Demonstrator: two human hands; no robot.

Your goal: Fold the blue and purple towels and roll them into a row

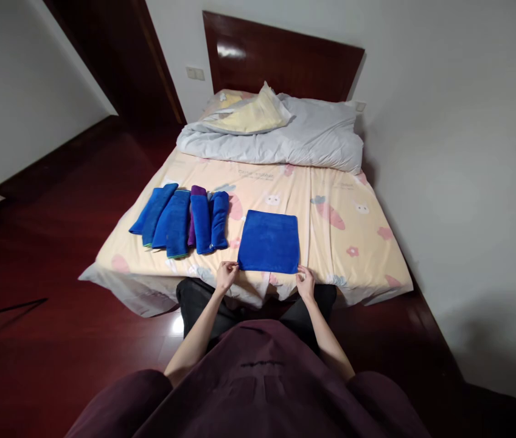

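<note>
A blue towel (pixel 269 241) lies spread flat near the front edge of the bed. My left hand (pixel 227 275) pinches its near left corner, and my right hand (pixel 305 282) pinches the near right corner. To the left of it rest several folded towels, mostly blue; one blue folded towel (pixel 219 219) is the closest to the flat one. A purple towel (pixel 198 191) shows partly from under a blue one in that group.
The bed (pixel 353 231) has a pale yellow patterned sheet. A rolled white quilt (pixel 317 131) and a pale yellow cloth (pixel 258 112) lie toward the dark wooden headboard (pixel 285 58). A thin black stand leg (pixel 6 309) is on the red floor at left.
</note>
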